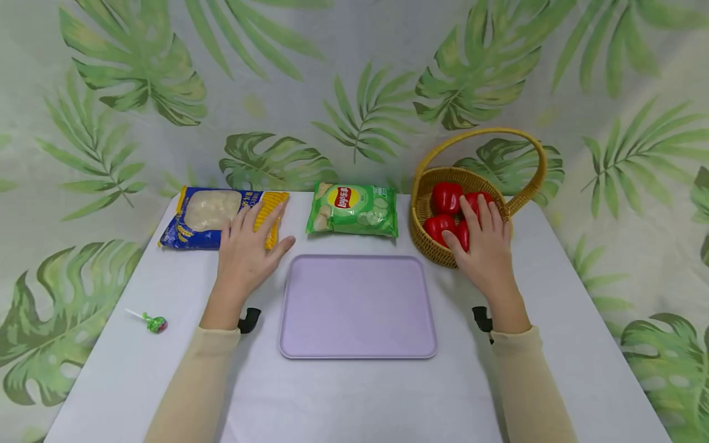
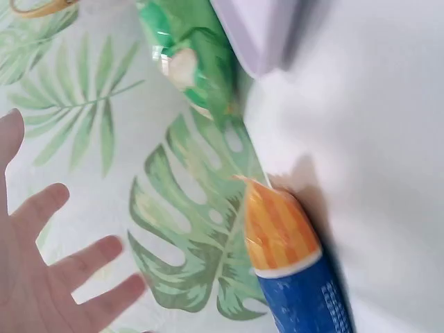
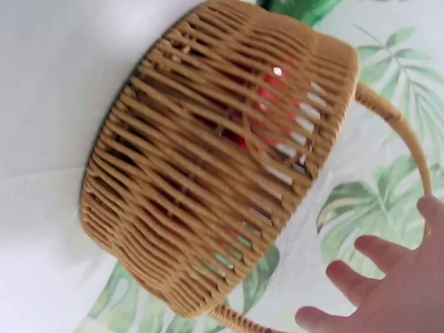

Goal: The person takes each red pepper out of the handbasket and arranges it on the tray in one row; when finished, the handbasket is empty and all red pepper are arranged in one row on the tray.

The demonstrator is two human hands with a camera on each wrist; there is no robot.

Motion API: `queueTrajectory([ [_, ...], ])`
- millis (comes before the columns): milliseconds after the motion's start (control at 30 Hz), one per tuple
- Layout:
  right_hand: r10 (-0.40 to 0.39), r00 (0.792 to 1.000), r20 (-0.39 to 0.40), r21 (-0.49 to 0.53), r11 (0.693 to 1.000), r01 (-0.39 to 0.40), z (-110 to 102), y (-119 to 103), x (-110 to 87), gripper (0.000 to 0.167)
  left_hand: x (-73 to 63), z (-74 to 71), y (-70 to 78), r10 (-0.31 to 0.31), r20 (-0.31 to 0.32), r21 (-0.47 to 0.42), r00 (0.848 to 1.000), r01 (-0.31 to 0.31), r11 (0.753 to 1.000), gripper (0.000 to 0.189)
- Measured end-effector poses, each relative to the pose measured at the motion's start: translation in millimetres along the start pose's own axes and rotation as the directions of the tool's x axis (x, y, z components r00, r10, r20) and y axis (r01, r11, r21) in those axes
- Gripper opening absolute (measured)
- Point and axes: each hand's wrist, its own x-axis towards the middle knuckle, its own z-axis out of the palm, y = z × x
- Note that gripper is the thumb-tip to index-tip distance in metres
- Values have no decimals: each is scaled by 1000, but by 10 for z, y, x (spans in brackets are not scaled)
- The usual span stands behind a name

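My left hand [image 1: 246,255] hovers with fingers spread near the right end of a blue and yellow food bag [image 1: 213,218], which has a clear window onto pale contents. In the left wrist view, a gap shows between the fingers and that bag [image 2: 295,277]. Over the front right of a woven basket [image 1: 432,249], my right hand [image 1: 487,255] also has its fingers spread, holding nothing. Several glossy red bell peppers [image 1: 446,198] fill the basket, partly hidden by this hand. The right wrist view shows the basket's wicker side [image 3: 187,166], with the fingers beyond its rim.
A lilac tray [image 1: 359,307] lies mid-table between the arms. Behind it is a green bag of potato chips [image 1: 352,210]. A green-wrapped lollipop [image 1: 156,323] lies at the left. The basket's tall handle [image 1: 487,131] arches up before a leaf-patterned backdrop.
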Motion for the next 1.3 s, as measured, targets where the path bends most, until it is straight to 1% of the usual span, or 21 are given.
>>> queueTrajectory([
  [100,8,999,-48,64,998,-4,-43,36,40,81,-34,-36,27,-24,11,-88,1000,25,996,69],
  [200,29,996,-88,159,987,-15,-77,88,76,78,-62,-72,37,-47,52,-215,998,57,975,66],
  [300,56,993,-102,276,961,-26,-109,146,107,76,-81,-83,13,-70,118,-336,991,106,936,64],
  [367,75,992,-98,354,935,-35,-124,191,128,75,-94,-83,-11,-74,164,-393,984,133,910,63],
  [467,115,992,-61,445,892,-76,-144,253,165,74,-132,-73,-59,-75,249,-464,966,187,866,63],
  [533,144,989,-18,499,859,-116,-156,290,204,75,-173,-64,-89,-75,317,-500,945,234,834,63],
  [600,175,984,40,538,826,-169,-168,320,246,77,-221,-53,-119,-76,385,-526,920,286,801,63],
  [667,204,974,98,569,791,-224,-174,348,293,78,-270,-33,-147,-74,443,-533,894,329,779,63],
  [733,235,960,155,579,766,-280,-176,374,334,80,-314,-5,-171,-73,492,-529,867,365,766,63],
  [800,260,943,207,582,742,-332,-176,388,370,81,-351,22,-194,-61,531,-525,845,385,759,63],
  [900,286,916,280,579,711,-399,-184,386,424,85,-393,32,-208,-59,592,-503,803,426,752,63],
  [1000,297,895,332,570,693,-441,-186,374,482,91,-425,23,-212,-45,643,-486,764,454,747,63],
  [1100,302,874,380,547,688,-476,-178,375,528,95,-459,24,-216,-21,682,-484,731,472,737,64],
  [1233,305,835,458,503,686,-526,-184,387,554,98,-500,45,-219,10,715,-482,699,484,731,66],
  [1300,305,817,490,488,680,-546,-183,401,560,102,-514,55,-222,19,728,-481,685,491,726,68],
])
